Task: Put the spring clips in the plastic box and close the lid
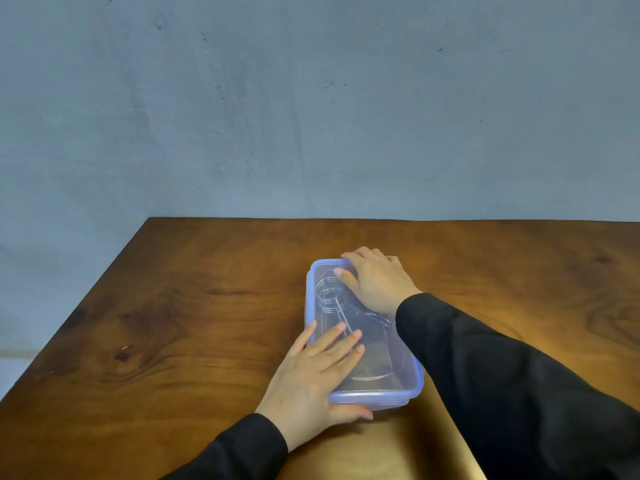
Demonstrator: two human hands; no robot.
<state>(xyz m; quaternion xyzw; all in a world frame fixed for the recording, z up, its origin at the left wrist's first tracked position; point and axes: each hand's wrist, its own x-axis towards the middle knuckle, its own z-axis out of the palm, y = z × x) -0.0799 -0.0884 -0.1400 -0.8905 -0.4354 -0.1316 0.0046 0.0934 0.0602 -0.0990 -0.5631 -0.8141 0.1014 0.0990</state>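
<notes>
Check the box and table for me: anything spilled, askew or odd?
Nothing stands out. The lid sits on the box, clips visible inside through it. The left hand and right hand lie flat on the lid. No clips show on the table.

No text, label, brand, number or sign can be read anywhere in the head view.
</notes>
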